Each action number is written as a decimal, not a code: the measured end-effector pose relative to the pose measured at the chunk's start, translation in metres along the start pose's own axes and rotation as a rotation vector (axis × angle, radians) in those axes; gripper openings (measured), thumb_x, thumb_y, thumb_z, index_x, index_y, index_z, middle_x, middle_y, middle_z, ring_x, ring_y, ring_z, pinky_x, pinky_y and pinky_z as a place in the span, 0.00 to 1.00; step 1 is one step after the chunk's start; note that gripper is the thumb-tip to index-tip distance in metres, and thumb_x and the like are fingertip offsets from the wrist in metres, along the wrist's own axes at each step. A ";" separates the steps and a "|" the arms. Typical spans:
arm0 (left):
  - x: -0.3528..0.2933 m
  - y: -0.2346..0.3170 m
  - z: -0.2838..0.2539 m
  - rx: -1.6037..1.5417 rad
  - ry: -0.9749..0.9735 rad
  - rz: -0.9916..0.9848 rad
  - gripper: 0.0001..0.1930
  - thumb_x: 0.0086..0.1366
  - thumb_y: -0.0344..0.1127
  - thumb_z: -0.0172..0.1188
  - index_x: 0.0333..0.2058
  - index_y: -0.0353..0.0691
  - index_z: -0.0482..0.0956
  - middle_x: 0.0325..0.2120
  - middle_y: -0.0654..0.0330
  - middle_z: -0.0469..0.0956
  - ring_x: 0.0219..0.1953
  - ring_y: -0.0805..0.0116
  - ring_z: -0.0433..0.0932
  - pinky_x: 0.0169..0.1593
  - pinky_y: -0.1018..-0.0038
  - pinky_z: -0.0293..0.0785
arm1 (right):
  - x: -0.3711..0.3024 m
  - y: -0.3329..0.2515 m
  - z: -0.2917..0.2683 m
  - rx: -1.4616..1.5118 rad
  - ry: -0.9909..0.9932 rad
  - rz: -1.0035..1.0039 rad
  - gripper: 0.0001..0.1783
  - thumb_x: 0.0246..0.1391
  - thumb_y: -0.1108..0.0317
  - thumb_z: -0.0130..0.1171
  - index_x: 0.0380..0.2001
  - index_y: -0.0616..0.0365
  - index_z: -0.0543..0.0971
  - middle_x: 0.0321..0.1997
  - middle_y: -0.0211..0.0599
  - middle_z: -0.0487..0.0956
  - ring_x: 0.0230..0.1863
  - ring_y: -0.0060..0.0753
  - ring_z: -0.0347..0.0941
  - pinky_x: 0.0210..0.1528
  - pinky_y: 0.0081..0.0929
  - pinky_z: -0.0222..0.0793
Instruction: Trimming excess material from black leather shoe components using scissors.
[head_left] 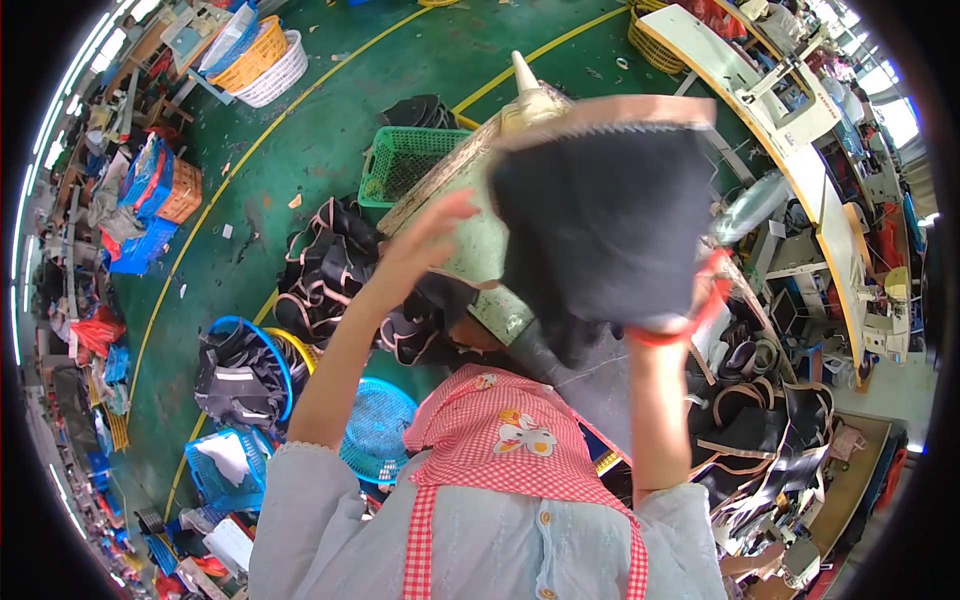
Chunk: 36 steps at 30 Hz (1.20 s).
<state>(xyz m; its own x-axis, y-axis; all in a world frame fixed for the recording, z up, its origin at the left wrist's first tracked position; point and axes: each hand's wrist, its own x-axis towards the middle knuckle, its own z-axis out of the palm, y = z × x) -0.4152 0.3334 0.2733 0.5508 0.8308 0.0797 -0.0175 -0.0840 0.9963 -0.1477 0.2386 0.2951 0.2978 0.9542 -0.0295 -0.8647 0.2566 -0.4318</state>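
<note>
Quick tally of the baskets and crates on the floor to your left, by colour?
Green crate: 1
Orange basket: 1
White basket: 1
Round blue basket: 1
Blue crate: 1
Total: 5, counting only those clearly visible.

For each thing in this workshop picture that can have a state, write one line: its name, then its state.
dark fabric piece: held up, stretched over the metal form
metal form: tilted, partly covered by the fabric
left hand: open, fingers resting on the form
right hand: mostly hidden behind the fabric, gripping its lower edge
green crate: on the floor, looks empty
dark cut pieces: piled loose on the floor
</note>
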 end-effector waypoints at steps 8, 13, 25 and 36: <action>0.012 -0.006 0.049 0.428 -0.526 0.012 0.11 0.58 0.42 0.59 0.29 0.39 0.79 0.19 0.53 0.74 0.20 0.59 0.72 0.27 0.70 0.66 | -0.042 -0.151 0.049 -0.757 0.298 -0.421 0.21 0.52 0.66 0.55 0.48 0.65 0.74 0.49 0.41 0.76 0.50 0.36 0.72 0.58 0.32 0.63; 0.020 -0.063 0.100 0.606 -0.397 -0.116 0.17 0.58 0.50 0.57 0.27 0.40 0.80 0.18 0.52 0.74 0.23 0.52 0.73 0.28 0.64 0.67 | -0.052 -0.155 -0.157 -0.831 0.878 -0.112 0.11 0.52 0.61 0.61 0.29 0.54 0.71 0.27 0.32 0.74 0.27 0.29 0.74 0.24 0.22 0.70; 0.005 -0.051 0.121 0.642 -0.343 -0.267 0.14 0.58 0.45 0.60 0.32 0.39 0.81 0.17 0.53 0.75 0.19 0.60 0.74 0.24 0.70 0.65 | -0.133 -0.036 -0.158 -0.997 0.018 0.823 0.27 0.61 0.43 0.40 0.31 0.59 0.71 0.26 0.31 0.70 0.28 0.22 0.69 0.33 0.19 0.65; -0.004 -0.008 0.110 0.598 -0.101 -0.077 0.13 0.57 0.43 0.61 0.26 0.37 0.79 0.15 0.52 0.72 0.16 0.59 0.72 0.22 0.69 0.65 | -0.109 -0.017 -0.104 -0.760 0.118 0.499 0.12 0.51 0.66 0.61 0.31 0.61 0.70 0.34 0.39 0.77 0.29 0.22 0.73 0.30 0.18 0.69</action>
<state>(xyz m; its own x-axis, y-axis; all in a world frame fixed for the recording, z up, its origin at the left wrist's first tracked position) -0.3250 0.2704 0.2615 0.6089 0.7928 -0.0249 0.4812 -0.3443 0.8062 -0.1232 0.1141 0.2125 0.0368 0.8943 -0.4460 -0.4176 -0.3917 -0.8198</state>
